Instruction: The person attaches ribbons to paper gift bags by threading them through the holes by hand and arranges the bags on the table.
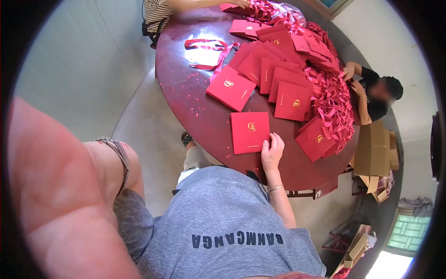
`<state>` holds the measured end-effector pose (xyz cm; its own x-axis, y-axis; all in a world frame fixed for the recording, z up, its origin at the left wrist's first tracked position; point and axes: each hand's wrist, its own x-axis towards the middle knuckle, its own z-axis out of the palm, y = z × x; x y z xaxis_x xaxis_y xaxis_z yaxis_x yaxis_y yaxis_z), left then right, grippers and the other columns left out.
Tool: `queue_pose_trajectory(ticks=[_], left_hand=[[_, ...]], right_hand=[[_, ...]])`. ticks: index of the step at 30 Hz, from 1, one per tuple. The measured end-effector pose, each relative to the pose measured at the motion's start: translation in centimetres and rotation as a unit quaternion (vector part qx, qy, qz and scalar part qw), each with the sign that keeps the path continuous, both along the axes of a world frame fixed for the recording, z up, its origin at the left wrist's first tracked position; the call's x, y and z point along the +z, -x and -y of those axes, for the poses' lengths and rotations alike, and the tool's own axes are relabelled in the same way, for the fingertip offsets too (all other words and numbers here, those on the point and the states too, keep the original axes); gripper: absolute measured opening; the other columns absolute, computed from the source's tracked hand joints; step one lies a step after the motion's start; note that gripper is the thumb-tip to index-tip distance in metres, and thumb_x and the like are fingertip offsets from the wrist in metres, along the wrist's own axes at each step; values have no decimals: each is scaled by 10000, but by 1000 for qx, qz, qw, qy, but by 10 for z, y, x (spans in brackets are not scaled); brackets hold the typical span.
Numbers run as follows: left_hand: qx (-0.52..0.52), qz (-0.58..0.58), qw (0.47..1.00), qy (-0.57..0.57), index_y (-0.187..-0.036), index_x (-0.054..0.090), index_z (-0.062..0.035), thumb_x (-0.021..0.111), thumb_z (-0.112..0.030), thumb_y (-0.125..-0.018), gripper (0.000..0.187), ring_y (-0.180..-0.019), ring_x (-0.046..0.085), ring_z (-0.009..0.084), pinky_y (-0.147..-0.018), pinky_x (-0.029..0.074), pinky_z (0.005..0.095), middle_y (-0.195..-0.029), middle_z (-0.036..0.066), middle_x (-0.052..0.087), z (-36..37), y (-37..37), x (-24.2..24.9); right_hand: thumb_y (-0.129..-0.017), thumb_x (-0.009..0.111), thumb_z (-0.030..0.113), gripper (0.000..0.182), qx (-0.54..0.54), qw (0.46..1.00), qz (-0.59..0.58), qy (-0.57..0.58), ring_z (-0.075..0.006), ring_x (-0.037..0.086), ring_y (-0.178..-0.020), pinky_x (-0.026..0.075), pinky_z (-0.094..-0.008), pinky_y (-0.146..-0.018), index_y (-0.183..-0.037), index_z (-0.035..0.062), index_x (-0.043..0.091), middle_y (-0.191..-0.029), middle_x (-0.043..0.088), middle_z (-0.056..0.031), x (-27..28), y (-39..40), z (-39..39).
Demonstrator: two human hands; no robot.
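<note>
"Touching the square red paper bag with gold print (250, 133), is that the right hand (272, 149)?"

"Yes, half open at the bag's right edge, thumb against it, fingers loosely bent; I can't tell whether it grips."

"And the left hand (69, 186)?"

"Large and blurred, close to the camera; I can't tell how open it is or whether it holds anything."

"Where's the bag?"

"Flat on the round, dark-red, glossy counter (186, 95), near the overlapping red paper bags (231, 88). Shiny red ribbons (331, 100) lie heaped beyond those."
</note>
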<state>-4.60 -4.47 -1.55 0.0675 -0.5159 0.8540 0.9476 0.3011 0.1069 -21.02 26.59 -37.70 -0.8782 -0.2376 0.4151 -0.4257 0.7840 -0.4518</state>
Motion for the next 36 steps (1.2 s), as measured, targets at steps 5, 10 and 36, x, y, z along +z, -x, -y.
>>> queue_pose_trajectory(ticks=[5, 10, 36], left_hand=[[-4, 31, 1000, -5, -1036, 465, -22, 519, -118, -817, 245, -914, 497, 229, -831, 408, 361, -1046, 123, 502, -2, 13, -7], [13, 16, 999, 42, -1090, 457, -22, 516, -152, -840, 287, -967, 494, 244, -864, 402, 377, -1097, 136, 497, 14, 35, -3], [75, 174, 981, 32, -1367, 415, -22, 500, -332, -960, 519, -1246, 478, 321, -1034, 372, 459, -1360, 208, 475, -5, 69, -66]], right_hand=[[-845, 627, 118, 324, -2, 1000, -4, 0, -341, 492, -1177, 382, -429, -1028, -1145, 0, 595, -1221, 571, -175, -1, -2, -3], [-833, 621, 122, 339, 29, 999, -30, 28, -367, 509, -1161, 379, -455, -1025, -1148, 1, 591, -1197, 580, -193, 1, 2, -1], [-832, 623, 87, 331, 1, 1000, -20, 20, -359, 508, -1167, 391, -439, -1020, -1145, -17, 590, -1208, 578, -190, 3, -5, 2]])
